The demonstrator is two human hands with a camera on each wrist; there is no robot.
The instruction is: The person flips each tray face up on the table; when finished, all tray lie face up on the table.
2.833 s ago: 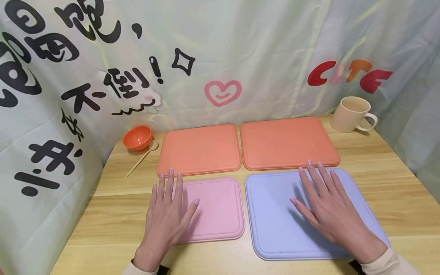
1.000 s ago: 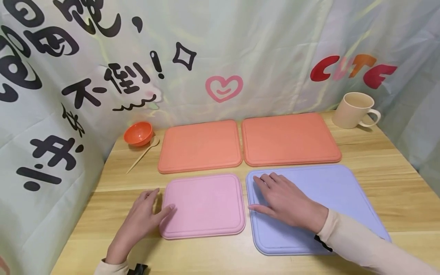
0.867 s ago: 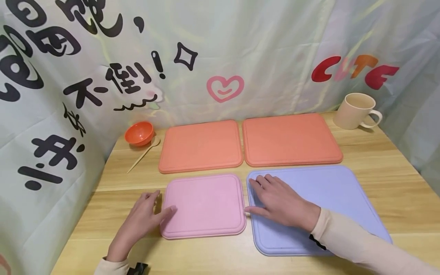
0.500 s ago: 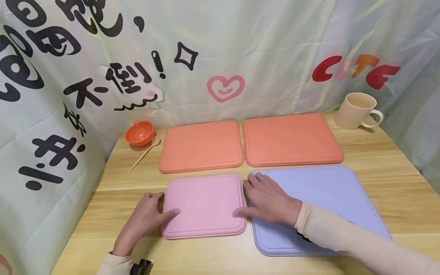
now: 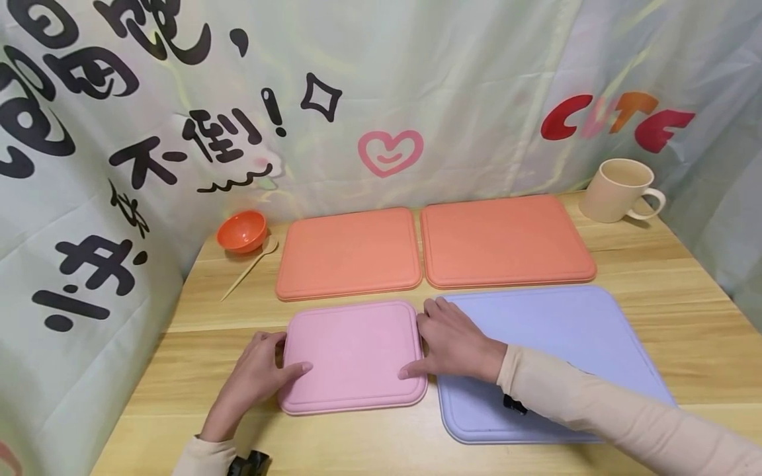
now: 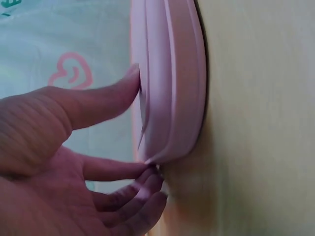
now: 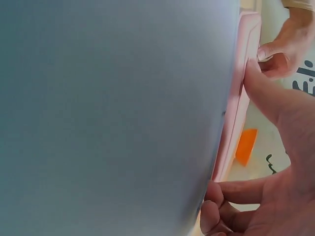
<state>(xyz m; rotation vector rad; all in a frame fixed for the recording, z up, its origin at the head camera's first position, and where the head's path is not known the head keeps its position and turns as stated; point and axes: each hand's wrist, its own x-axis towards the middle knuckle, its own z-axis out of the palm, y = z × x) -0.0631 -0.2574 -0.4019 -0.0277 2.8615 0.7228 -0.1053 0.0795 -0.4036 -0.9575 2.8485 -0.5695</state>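
A pink rectangular board (image 5: 354,357) with rounded corners and a thick, grooved rim lies on the wooden table. My left hand (image 5: 253,370) holds its left side, thumb on the top face and the other fingers curled at the edge. On the opposite side my right hand (image 5: 455,344) grips the edge the same way, its forearm crossing a larger blue board (image 5: 548,324). The left wrist view shows the pink rim (image 6: 184,83) between thumb and fingertips. In the right wrist view the blue board (image 7: 113,118) fills most of the picture, and the pink edge runs beside it.
Two orange boards (image 5: 351,254) lie side by side behind the pink and blue ones. At the back left stand an orange bowl (image 5: 242,231) and a wooden spoon (image 5: 250,270). A beige mug (image 5: 616,190) is at the back right, before a printed curtain (image 5: 476,99).
Both hands were spread over the pink and blue boards. The left went to the pink board's left edge; the right moved left across the blue board and took the right edge.
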